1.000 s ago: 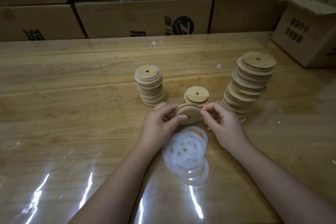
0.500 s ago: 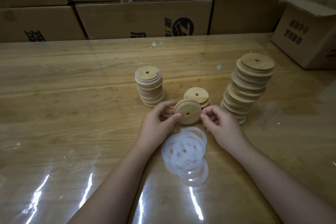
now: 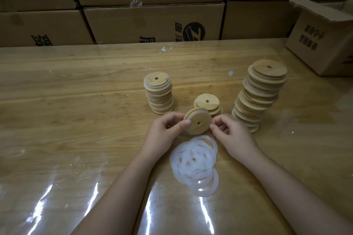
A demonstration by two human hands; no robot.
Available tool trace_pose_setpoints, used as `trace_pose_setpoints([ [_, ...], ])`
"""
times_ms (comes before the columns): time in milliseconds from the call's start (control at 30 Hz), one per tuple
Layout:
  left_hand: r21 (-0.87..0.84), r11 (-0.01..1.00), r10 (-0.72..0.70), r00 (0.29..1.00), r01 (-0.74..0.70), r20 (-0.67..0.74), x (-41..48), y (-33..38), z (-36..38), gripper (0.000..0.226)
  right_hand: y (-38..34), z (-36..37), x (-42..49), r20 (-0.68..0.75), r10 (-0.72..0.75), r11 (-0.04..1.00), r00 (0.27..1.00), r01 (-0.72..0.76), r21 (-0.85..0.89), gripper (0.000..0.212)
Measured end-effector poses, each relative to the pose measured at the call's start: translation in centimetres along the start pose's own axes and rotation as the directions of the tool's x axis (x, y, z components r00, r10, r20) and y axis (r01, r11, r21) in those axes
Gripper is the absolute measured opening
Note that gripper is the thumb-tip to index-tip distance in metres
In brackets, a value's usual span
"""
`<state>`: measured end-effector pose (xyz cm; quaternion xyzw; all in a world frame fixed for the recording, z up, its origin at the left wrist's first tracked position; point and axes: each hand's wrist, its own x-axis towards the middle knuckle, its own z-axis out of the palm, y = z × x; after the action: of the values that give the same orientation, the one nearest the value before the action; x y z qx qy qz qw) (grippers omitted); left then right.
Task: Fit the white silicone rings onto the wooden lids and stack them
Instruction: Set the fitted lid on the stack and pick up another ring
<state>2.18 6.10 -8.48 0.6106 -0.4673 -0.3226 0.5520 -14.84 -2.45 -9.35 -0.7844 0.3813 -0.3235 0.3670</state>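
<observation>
Here, right of the ringed-lid stack (image 3: 159, 94), the left hand (image 3: 164, 131) is pinching the tilted wooden lid (image 3: 197, 121) by its left edge. The right hand (image 3: 231, 133), fingers curled, is pinching its right edge, above the loose silicone rings (image 3: 194, 164). The tall lid stack (image 3: 259, 93) is standing rightmost.

Noted pale tan wood with faint grain on the lid (image 3: 198, 129) and milky white on the rings (image 3: 193, 166). Saw honey-brown streaked planks across the table (image 3: 76, 105), and brown boxes (image 3: 133, 21) with black print along its far edge.
</observation>
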Motion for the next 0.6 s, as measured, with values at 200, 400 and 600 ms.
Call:
trace_pose_setpoints([
  [200, -0.066, 0.997, 0.035, 0.999, -0.037, -0.038, 0.12, -0.17, -0.25, 0.015, -0.31, -0.21, -0.23, 0.031, -0.015, 0.996, 0.999, 0.012, 0.092, 0.005],
  [400, -0.137, 0.989, 0.057, 0.997, -0.063, -0.051, 0.05, 0.04, -0.49, 0.021, -0.19, -0.29, -0.23, 0.082, 0.003, 0.973, 0.997, -0.022, 0.229, 0.012],
  [600, -0.073, 0.995, 0.055, 0.996, -0.06, -0.071, -0.18, 0.38, 0.33, 0.017, 0.21, -0.2, -0.1, 0.09, -0.003, 0.959, 0.996, -0.022, 0.282, 0.016],
])
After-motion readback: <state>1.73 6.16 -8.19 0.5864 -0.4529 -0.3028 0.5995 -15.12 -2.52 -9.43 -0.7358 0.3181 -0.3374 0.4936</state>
